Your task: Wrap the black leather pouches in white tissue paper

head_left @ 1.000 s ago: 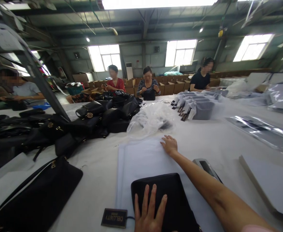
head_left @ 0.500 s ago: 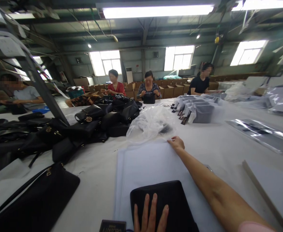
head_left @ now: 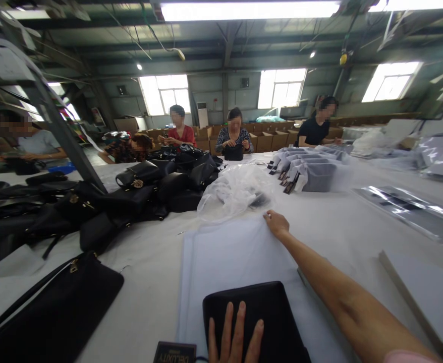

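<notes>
My left hand lies flat with fingers spread on a black bag at the bottom centre. Under that bag is a stack of thin white sheets. At the far right corner of the stack, my right hand pinches the edge of the top sheet, which is slightly raised there. A dark tag with printed letters rests beside the bag, at its left. My right forearm stretches across the right side of the sheets.
Black bags are heaped at left, and another bag lies nearer. Clear crumpled plastic, wrapped grey bags, flat plastic packs and white board surround the work. Several people sit across the table; a metal post stands left.
My right hand has moved slightly away from me with the sheet corner, which lifts a little more. My left hand stays on the bag. A person at the back left has bent down into view.
</notes>
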Action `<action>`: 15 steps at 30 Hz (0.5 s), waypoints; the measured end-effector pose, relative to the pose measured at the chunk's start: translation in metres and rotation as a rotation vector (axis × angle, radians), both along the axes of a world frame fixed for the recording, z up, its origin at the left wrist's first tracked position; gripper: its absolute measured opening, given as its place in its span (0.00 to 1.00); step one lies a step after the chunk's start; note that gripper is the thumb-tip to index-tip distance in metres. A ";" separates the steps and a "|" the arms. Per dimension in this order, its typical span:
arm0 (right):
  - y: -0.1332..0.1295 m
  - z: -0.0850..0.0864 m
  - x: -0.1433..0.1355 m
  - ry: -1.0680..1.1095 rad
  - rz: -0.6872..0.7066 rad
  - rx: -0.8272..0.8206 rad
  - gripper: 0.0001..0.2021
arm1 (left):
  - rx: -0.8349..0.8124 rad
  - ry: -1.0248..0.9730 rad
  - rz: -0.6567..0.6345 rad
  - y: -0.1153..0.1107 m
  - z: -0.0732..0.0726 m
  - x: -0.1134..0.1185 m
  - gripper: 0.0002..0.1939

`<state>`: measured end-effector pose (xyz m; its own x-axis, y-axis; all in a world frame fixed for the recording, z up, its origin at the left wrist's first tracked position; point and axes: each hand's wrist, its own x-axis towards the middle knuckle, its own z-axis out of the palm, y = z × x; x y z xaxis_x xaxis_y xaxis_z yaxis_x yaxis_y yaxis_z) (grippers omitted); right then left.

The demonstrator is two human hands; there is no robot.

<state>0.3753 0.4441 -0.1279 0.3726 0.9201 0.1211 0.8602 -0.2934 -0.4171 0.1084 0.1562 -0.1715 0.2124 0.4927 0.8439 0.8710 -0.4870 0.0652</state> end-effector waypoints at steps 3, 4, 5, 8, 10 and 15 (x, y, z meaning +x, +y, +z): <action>-0.001 0.004 0.004 -0.023 0.011 0.008 0.13 | 0.015 -0.003 0.002 0.001 0.000 0.000 0.20; -0.001 0.005 0.005 -0.028 0.008 0.016 0.12 | 0.021 0.000 0.004 0.001 -0.001 0.000 0.20; -0.001 0.005 0.007 -0.032 0.002 0.027 0.12 | 0.024 0.003 0.005 0.001 -0.001 0.001 0.20; 0.002 0.008 0.011 -0.033 -0.015 0.046 0.11 | 0.019 0.011 0.010 0.001 -0.001 0.001 0.21; 0.005 0.011 0.013 -0.024 -0.018 0.026 0.12 | 0.012 0.006 0.010 0.000 0.000 0.001 0.21; 0.008 0.018 0.015 -0.014 0.021 -0.039 0.11 | 0.013 0.000 0.003 -0.001 0.001 0.001 0.21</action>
<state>0.3902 0.4525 -0.1096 0.3513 0.9319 0.0898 0.8721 -0.2908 -0.3937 0.1094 0.1556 -0.1706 0.2105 0.4823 0.8504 0.8725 -0.4850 0.0591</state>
